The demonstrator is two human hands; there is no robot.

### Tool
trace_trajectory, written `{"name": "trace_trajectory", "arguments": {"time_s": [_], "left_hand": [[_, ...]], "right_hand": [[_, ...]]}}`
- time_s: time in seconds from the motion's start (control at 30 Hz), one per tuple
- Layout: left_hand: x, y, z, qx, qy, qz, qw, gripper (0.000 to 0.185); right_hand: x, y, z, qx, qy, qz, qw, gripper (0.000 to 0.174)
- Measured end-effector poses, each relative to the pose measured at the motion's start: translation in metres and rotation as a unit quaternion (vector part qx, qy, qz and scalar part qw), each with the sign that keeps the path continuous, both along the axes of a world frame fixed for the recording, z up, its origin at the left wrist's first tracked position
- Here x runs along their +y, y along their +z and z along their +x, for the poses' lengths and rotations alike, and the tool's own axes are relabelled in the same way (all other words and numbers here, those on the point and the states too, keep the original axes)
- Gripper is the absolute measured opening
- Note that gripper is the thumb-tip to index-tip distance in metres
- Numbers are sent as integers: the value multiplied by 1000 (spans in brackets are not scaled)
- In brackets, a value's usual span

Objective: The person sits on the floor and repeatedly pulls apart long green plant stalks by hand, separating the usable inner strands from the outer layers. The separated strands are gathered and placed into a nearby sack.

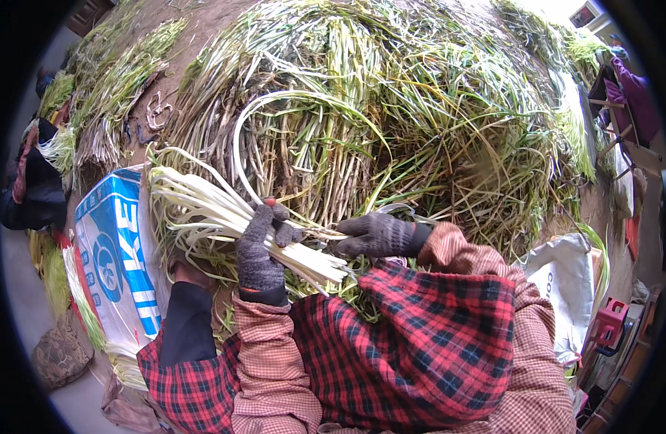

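Note:
My left hand [260, 249], in a dark grey knit glove with an exposed fingertip, is wrapped around a bundle of long pale stalks [200, 198], probably a leafy allium vegetable. The white stem ends stick out at the lower right of that hand; the yellowish leaves spread to the upper left. One long stalk [237, 146] arches up from the left hand and bends over to the right. My right hand [379, 234], gloved likewise, pinches a thin, brownish stalk end [323, 232] close beside the bundle. Loose green trimmings [341, 298] lie below the hands.
A large heap of uncleaned green stalks [333, 119] covers the ground ahead. At left stands a printed blue-and-white sack [119, 249]; a white sack [563, 282] is at right. A red checked cloth [436, 336] covers my lap. Beyond the right-hand sack sits a pink plastic object [609, 323].

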State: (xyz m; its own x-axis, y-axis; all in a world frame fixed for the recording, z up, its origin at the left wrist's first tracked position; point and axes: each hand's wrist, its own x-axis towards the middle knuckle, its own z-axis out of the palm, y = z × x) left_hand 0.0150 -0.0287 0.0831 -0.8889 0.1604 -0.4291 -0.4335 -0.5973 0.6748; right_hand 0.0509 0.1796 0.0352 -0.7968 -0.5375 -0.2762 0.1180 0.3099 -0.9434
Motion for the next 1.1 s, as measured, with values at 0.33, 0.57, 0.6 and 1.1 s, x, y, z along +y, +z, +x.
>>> {"name": "trace_trajectory", "arguments": {"time_s": [0.33,0.57,0.6,1.1], "left_hand": [[-18,3,-13,2,106,16,994,16],[-9,1,-4,-28,54,27,998,17],[-10,0,-2,-33,49,19,998,17],[-6,-17,10,-75,-11,64,995,15]], "right_hand": [[148,-24,63,35,-415,165,894,17],[110,37,45,250,-161,398,868,17],[95,56,31,258,-177,399,862,17],[-11,8,-4,91,98,251,959,27]]}}
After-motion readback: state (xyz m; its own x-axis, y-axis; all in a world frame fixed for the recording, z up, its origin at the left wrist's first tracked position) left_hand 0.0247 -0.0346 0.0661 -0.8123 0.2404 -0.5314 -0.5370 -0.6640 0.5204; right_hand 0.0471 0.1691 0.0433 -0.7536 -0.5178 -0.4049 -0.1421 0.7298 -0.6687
